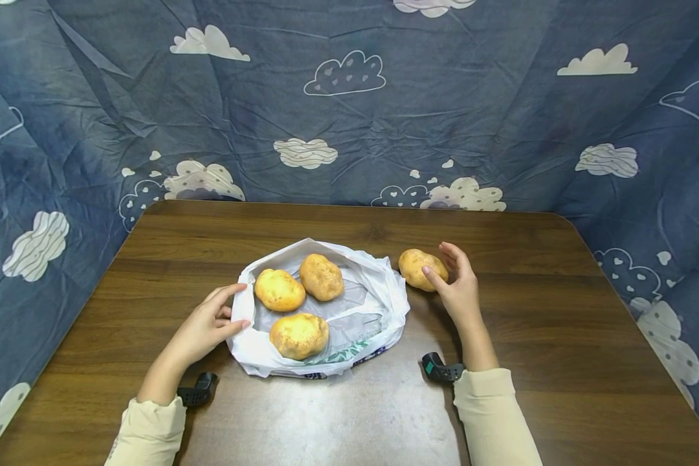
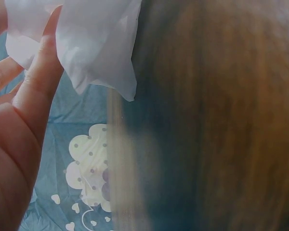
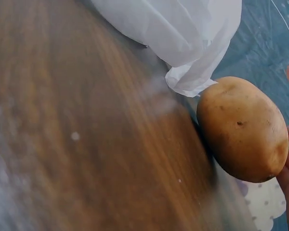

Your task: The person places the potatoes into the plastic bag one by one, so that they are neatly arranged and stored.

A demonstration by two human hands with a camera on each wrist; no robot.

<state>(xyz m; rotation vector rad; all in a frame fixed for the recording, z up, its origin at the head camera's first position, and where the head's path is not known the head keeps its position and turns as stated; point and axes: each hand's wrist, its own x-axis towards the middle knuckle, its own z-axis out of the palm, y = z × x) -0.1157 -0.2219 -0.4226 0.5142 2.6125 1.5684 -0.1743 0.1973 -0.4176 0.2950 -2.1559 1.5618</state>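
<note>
A white plastic bag [image 1: 393,310] lies with its mouth spread wide. Inside it are three potatoes: a left one [image 1: 279,290], a back one [image 1: 321,277] and a front one [image 1: 299,336]. My left hand [image 1: 206,327] holds the bag's left rim between thumb and fingers; the left wrist view shows the bag [image 2: 98,43] covering a fingertip. Outside the bag's right end, a fourth potato [image 1: 419,268] rests on the table. My right hand [image 1: 459,288] is at that potato's right side, thumb against or just over it, fingers apart. In the right wrist view the potato [image 3: 243,130] sits beside the bag's corner.
The brown wooden table [image 1: 559,336] extends to both sides of the bag. A dark blue cloth [image 1: 349,129] with cloud prints hangs behind its far edge. Black wrist devices [image 1: 439,369] are strapped at both wrists.
</note>
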